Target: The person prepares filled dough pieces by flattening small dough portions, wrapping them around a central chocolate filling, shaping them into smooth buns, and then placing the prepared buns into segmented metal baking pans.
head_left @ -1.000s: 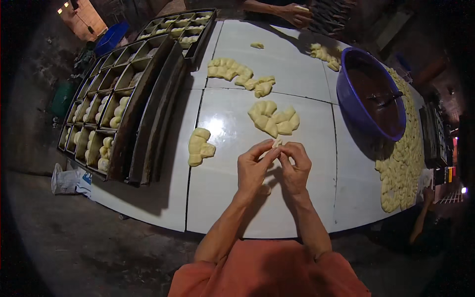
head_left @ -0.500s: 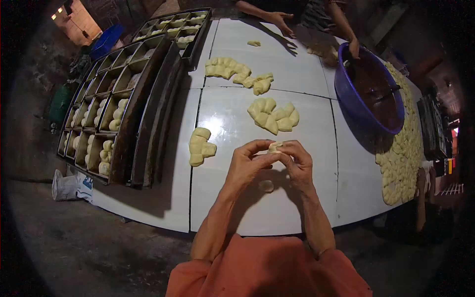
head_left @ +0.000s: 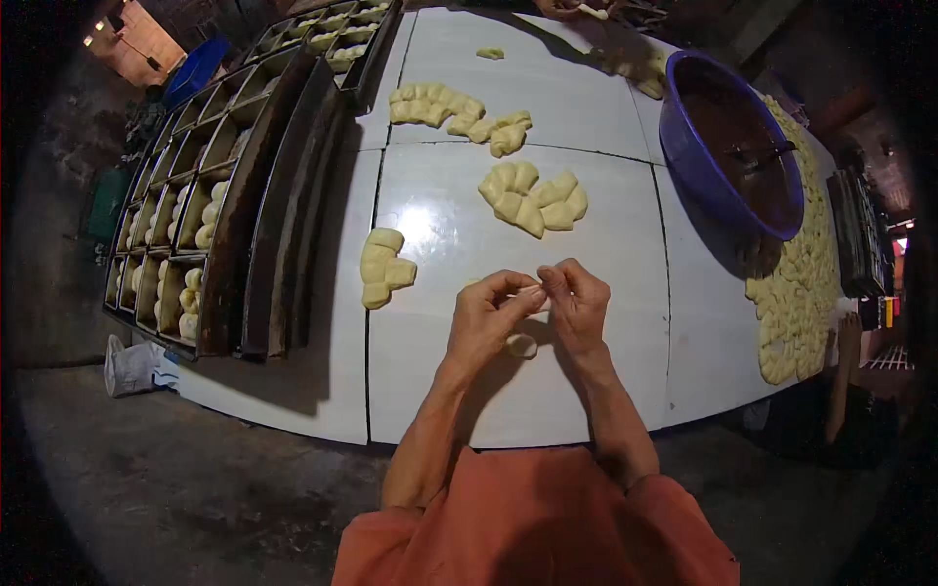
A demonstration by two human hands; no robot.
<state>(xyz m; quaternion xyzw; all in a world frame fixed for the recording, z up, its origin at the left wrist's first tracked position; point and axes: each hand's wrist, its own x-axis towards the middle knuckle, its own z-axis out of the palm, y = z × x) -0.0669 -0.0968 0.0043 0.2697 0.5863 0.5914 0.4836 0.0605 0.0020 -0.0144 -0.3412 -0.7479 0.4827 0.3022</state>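
My left hand [head_left: 490,320] and my right hand [head_left: 578,305] are raised over the white table, close together. Their thumbs and fingers pinch a small piece of pale dough [head_left: 538,287], mostly covered by the fingertips. Below the hands a small round pale piece [head_left: 521,346] rests on the table. A sliver of dough [head_left: 472,282] peeks out behind my left hand. To the left lies a clump of dough pieces [head_left: 385,268]; farther off are another cluster of dough pieces [head_left: 532,198] and a row of joined pieces [head_left: 435,104].
Dark metal trays [head_left: 227,259] with divided compartments, several holding dough balls, stand at the left. A purple basin [head_left: 681,146] with brown contents is at the right, beside a wide spread of dough pieces [head_left: 796,303]. Another person's hand [head_left: 562,8] shows at the far edge.
The fingertips have drawn slightly apart, and less of the dough between them shows. The view has shifted, moving the table up the picture. The other person's hand has left the basin.
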